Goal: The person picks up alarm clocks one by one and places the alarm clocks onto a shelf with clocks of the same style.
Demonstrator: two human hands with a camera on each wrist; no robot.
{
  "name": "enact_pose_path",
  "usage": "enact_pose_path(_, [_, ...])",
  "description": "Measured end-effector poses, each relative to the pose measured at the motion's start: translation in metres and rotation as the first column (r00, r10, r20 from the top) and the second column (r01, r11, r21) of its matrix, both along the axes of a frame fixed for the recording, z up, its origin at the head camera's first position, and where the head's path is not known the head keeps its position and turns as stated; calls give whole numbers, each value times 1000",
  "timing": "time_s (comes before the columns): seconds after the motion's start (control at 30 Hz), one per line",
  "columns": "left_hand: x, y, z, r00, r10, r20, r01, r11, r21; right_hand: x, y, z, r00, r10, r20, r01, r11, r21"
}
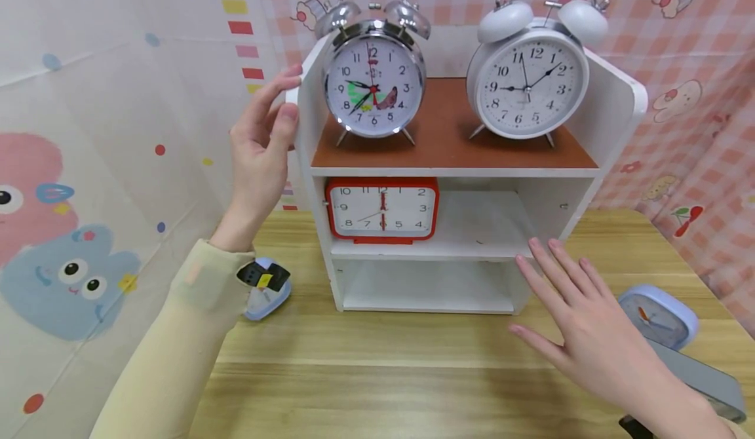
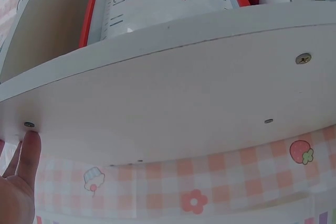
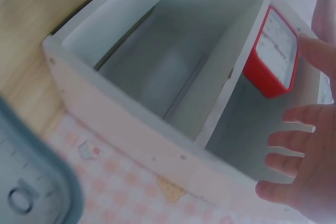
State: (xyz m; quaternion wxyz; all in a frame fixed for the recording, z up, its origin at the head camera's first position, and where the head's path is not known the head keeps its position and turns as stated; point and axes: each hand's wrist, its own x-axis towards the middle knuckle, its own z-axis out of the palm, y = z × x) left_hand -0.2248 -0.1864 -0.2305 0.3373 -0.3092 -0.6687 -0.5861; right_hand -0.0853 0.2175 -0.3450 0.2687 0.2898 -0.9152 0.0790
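A white shelf unit stands on the table. My left hand is at its upper left side, its fingertips touching the side panel. In front of the lower right side, my right hand hovers with fingers straight and spread, holding nothing. On the brown top shelf are a silver twin-bell alarm clock at left and a white twin-bell alarm clock at right. A red rectangular clock stands at the left of the middle shelf and also shows in the right wrist view.
A small blue clock lies on the wooden table, partly behind the left wrist. Beyond my right hand lie another light blue clock and a grey clock, partly hidden by the forearm. Patterned cloth hangs behind.
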Motion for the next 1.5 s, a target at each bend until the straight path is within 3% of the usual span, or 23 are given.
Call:
enact_pose_path(0.57, [1, -1, 0, 1000, -9, 1, 9, 1000, 10, 11, 51, -11, 989, -98, 115, 93, 995, 44])
enact_pose_path(0.8, [2, -2, 0, 1000, -3, 2, 3, 1000, 12, 13, 71, -17, 973, -133, 190, 123, 990, 65])
enact_pose_path(1.2, [2, -1, 0, 1000, -17, -1, 17, 1000, 15, 17, 101, -33, 980, -119, 159, 115, 993, 34])
enact_pose_path(1.5, [0, 0, -1, 1000, -24, 10, 24, 1000, 19, 26, 114, -47, 939, -217, 268, 211, 976, 50])
